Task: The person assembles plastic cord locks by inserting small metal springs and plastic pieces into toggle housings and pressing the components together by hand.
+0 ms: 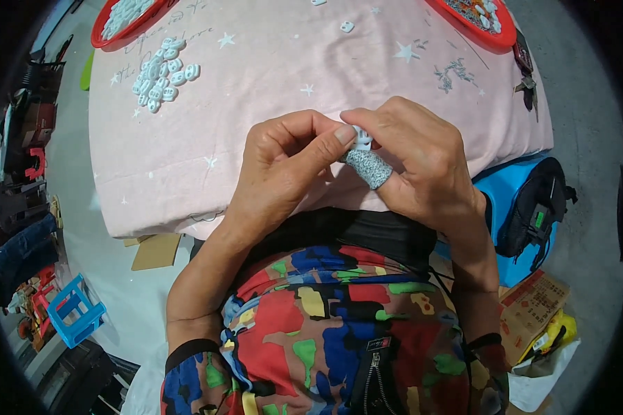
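My left hand (284, 166) and my right hand (422, 162) meet above the near edge of a table covered in a pink cloth (270, 62). Both pinch a small white plastic piece (362, 138) between their fingertips. A grey knitted finger cot (369, 168) covers my right thumb just below the piece. A pile of several similar white plastic pieces (163, 75) lies on the cloth at the far left.
A red tray (121, 24) with white pieces sits at the far left corner, another red tray (481, 21) with mixed pieces at the far right. A single white piece (347, 27) lies mid-table. Pliers (526, 72) hang off the right edge. A blue stool (516, 200), black bag (536, 214), cardboard (533, 304) are on the floor to the right.
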Demonstrator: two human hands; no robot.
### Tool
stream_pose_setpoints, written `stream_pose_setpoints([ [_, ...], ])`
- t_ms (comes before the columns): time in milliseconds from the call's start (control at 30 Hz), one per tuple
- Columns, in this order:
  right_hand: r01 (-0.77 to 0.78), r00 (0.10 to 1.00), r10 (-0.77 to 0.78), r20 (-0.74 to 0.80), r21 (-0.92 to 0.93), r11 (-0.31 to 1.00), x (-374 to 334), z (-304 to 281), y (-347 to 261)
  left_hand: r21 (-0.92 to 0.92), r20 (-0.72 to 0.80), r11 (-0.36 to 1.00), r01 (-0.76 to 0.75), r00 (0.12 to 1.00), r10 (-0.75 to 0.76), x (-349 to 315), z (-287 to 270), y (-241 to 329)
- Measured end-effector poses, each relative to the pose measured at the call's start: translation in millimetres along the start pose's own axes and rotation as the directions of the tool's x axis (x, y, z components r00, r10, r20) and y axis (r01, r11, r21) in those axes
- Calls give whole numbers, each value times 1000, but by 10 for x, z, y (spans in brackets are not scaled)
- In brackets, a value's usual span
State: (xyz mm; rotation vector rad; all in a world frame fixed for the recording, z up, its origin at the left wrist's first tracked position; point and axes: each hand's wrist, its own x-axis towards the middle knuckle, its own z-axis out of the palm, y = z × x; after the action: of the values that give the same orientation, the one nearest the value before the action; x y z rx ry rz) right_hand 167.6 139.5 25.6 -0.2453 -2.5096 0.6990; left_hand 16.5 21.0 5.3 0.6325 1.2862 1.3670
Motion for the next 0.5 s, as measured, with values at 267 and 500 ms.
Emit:
stream_pose_setpoints([
  [267,47,995,-36,97,-117,992,58,-27,40,-15,-24,996,-87,996,87,9,7,-28],
  [500,55,983,-34,180,-110,992,109,-77,54,-38,14,998,-57,998,58,28,-40,-39],
])
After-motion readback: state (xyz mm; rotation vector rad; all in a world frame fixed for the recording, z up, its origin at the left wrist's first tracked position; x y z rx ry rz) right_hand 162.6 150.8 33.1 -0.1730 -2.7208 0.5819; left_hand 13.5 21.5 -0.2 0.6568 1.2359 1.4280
